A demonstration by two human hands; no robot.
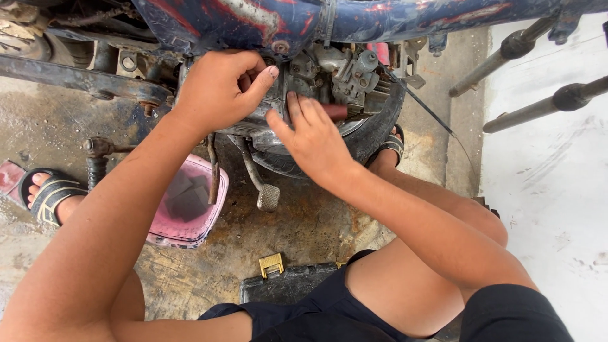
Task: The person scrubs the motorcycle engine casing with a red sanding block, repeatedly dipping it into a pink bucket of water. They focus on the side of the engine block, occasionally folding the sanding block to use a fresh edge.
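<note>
Fingers (303,109) of the right hand (313,139) lie together, flat on the engine (329,79); left hand (218,88), curled, grips its upper-left edge.

Both hands — left hand (218,88), right hand (310,136) — on motorcycle engine (329,79), pink tub (212,212) below

**Motorbike engine, side on**

We see the engine (297,95) hanging under a scuffed blue frame tube with red patches showing through. It is grey metal, dirty and oily, with a rounded side cover low down and a cluster of small fittings and bolts at its upper right. A dark red cylindrical part juts out on the right side. We cannot make out the middle, which is hidden.
</note>
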